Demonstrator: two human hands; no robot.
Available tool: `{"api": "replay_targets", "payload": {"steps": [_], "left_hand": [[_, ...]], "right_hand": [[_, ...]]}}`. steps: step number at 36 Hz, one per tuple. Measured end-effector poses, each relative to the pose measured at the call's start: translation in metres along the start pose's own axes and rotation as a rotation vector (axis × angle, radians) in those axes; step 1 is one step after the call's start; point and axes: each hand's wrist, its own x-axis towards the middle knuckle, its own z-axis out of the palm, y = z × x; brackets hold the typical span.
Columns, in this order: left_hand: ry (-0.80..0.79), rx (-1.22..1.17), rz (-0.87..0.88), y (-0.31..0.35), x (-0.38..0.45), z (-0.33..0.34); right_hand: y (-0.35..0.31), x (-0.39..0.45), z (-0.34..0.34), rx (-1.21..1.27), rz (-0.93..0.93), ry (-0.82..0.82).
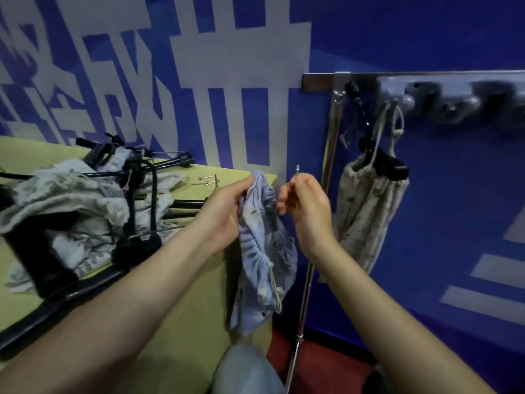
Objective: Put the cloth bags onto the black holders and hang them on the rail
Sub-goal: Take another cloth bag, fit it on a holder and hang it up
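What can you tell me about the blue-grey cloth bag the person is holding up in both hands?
The blue-grey cloth bag is soft, thin-looking fabric with a faint pale print, gathered into wrinkles at its drawstring mouth. It hangs limp in the air past the yellow table's front corner. The left hand grips its top edge; the right hand pinches near the gathered mouth and also holds a thin metal piece sticking up. A pale cord with small beads dangles down its side. It is not on a holder yet.
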Motion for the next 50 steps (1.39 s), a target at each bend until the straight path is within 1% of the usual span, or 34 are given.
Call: {"api": "replay_targets", "payload": {"steps": [3,4,7,8,11,13,15,17,21,26,30,32,35,37,38,39,40,42,43,44,45,46,47,48,49,50], "left_hand": [[-0.046,-0.007,-0.005,-0.007,-0.007,0.009],[-0.052,-0.008,-0.007,-0.008,-0.009,0.01],[-0.064,-0.062,-0.025,-0.009,-0.013,0.012],[-0.072,-0.093,-0.018,-0.008,-0.015,0.012],[-0.09,-0.137,0.023,-0.004,-0.016,0.008],[-0.095,-0.081,0.034,-0.004,-0.015,0.003],[-0.11,-0.017,0.009,-0.007,-0.014,0.001],[-0.114,-0.007,-0.017,-0.009,-0.014,0.001],[-0.137,0.018,-0.036,-0.015,-0.014,0.007],[-0.156,-0.001,-0.049,-0.022,-0.015,0.013],[-0.163,-0.003,-0.028,-0.023,-0.015,0.013],[-0.154,-0.019,-0.02,-0.022,-0.013,0.011],[-0.141,-0.035,0.01,-0.018,-0.009,0.006],[-0.094,-0.02,0.055,-0.011,-0.006,0.001],[-0.056,-0.018,0.08,-0.006,-0.004,-0.002],[-0.022,-0.028,0.098,-0.001,-0.001,-0.006],[0.004,-0.042,0.11,0.004,0.002,-0.011],[0.045,-0.081,0.132,0.012,0.007,-0.019],[0.055,-0.104,0.15,0.015,0.009,-0.022],[0.059,-0.119,0.171,0.018,0.01,-0.023],[0.062,-0.133,0.194,0.021,0.011,-0.025],[0.072,-0.146,0.222,0.025,0.013,-0.027],[0.086,-0.15,0.249,0.027,0.014,-0.029],[0.106,-0.142,0.285,0.031,0.014,-0.031],[0.13,-0.121,0.333,0.035,0.014,-0.034],[0.148,-0.09,0.389,0.038,0.014,-0.037]], "right_hand": [[0.013,-0.03,-0.008,-0.079,0.049,-0.09],[0.02,-0.036,-0.012,-0.157,0.061,-0.116],[0.043,-0.048,-0.029,-0.528,0.057,-0.213],[0.051,-0.051,-0.035,-0.612,0.07,-0.23],[0.064,-0.057,-0.052,-0.778,0.104,-0.184],[0.063,-0.059,-0.063,-0.86,0.096,-0.114],[0.058,-0.06,-0.072,-0.933,0.067,-0.074],[0.054,-0.06,-0.079,-0.986,0.063,-0.061],[0.051,-0.06,-0.092,-1.013,0.062,-0.061],[0.05,-0.062,-0.103,-1.079,0.018,-0.104],[0.046,-0.061,-0.109,-1.067,0.009,-0.168],[0.042,-0.062,-0.111,-1.05,-0.034,-0.238],[0.036,-0.063,-0.115,-1.014,-0.101,-0.427],[0.033,-0.064,-0.116,-1.06,-0.212,-0.53],[0.033,-0.063,-0.115,-1.088,-0.284,-0.549],[0.031,-0.061,-0.114,-1.107,-0.36,-0.533],[0.031,-0.059,-0.112,-1.119,-0.437,-0.481],[0.03,-0.054,-0.108,-1.111,-0.579,-0.319],[0.03,-0.05,-0.105,-1.101,-0.615,-0.228],[0.028,-0.047,-0.102,-1.083,-0.601,-0.145],[0.024,-0.043,-0.098,-1.04,-0.523,-0.076],[0.019,-0.037,-0.092,-0.973,-0.391,-0.029],[0.015,-0.032,-0.088,-0.882,-0.217,-0.024],[0.011,-0.026,-0.082,-0.785,-0.042,-0.055],[0.01,-0.019,-0.077,-0.701,0.081,-0.089],[0.007,-0.012,-0.071,-0.665,0.154,-0.094]]}}
